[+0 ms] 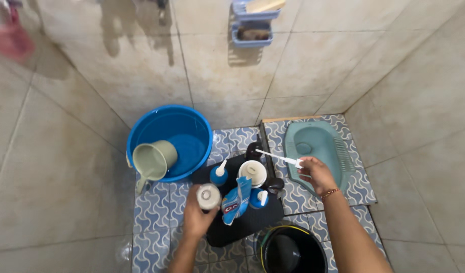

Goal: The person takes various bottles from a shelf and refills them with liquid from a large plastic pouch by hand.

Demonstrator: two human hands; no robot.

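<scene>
My left hand [196, 217] grips a white round-topped bottle [208, 196] at the near left edge of a black tray [252, 222] on the floor. My right hand [317, 173] holds a white toothbrush [277, 157] by its handle, its head pointing left over the tray. On the tray stand a blue bottle with a white nozzle [219, 175], a white jar [252, 173], a blue and white tube [237, 201], a small blue bottle [258, 197] and a dark bottle [253, 150].
A blue basin of water [192, 124] with a grey-green jug [152, 161] stands at the left. A teal squat toilet [318, 149] lies to the right. A black bucket [293, 250] sits close below. A blue soap rack [251, 30] hangs on the tiled wall.
</scene>
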